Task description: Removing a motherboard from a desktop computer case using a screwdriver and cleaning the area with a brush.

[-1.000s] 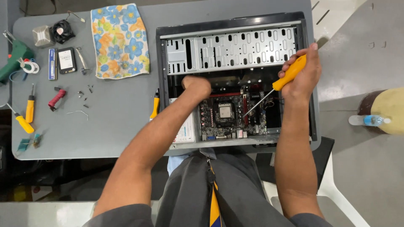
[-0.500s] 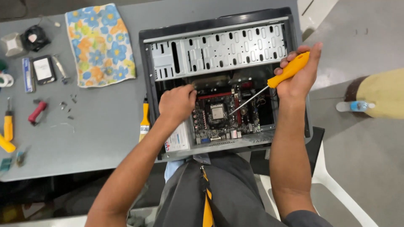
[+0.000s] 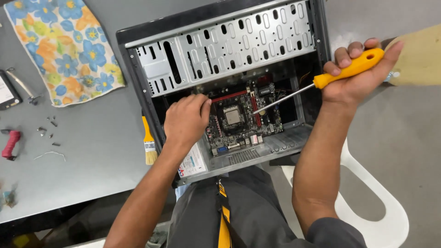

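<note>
Right hand [image 3: 356, 76] closed around yellow-handled screwdriver [image 3: 351, 69]; steel shaft angled down-left, tip at green motherboard [image 3: 239, 119] beside square silver processor [image 3: 233, 115]. Left hand [image 3: 186, 120] curled, fingertips resting on board's left edge, gripping nothing visible. Board seated inside open black computer case [image 3: 138, 87], between both hands. Risk: tip slipping off screw, gouging traces or socket, caused by steep shaft angle. Left of left hand on grey worktop [image 3: 92, 151]: small yellow-handled brush [image 3: 148, 140], floral cloth [image 3: 64, 48].

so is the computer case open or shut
Open: the computer case lies on its side with no side panel, leaving the motherboard and drive cage exposed.
</note>
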